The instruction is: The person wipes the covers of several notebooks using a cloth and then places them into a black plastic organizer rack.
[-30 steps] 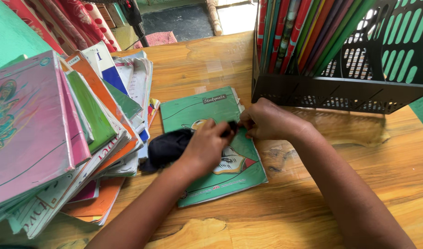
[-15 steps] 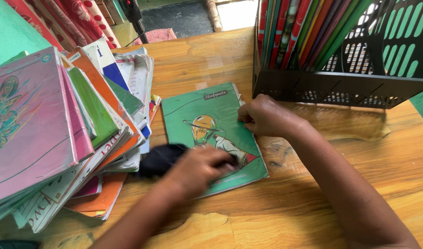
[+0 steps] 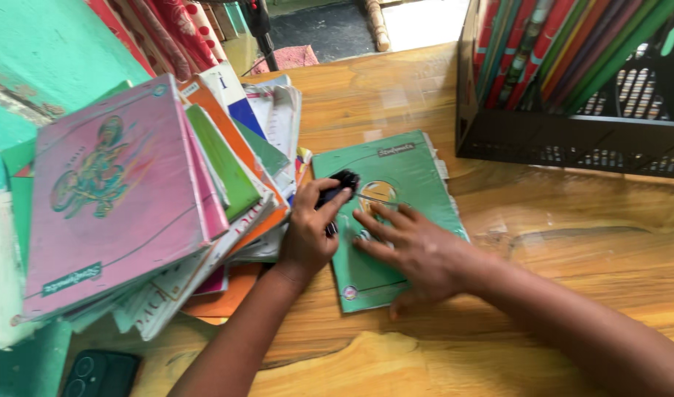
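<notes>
It is bright daytime. Light comes in from the far end, past the top edge, and makes a pale shine on the wooden counter [image 3: 396, 88]. Soft, dark shadows lie under the black rack [image 3: 572, 140] and under the arms. The whole picture looks a little blurry. Straight lines lean and stretch near the edges.

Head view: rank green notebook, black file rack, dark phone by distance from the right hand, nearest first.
1. Green notebook: directly under the right hand, touching.
2. Black file rack: far side of the table, up and right.
3. Dark phone: bottom-left corner, beyond the left arm.
</notes>
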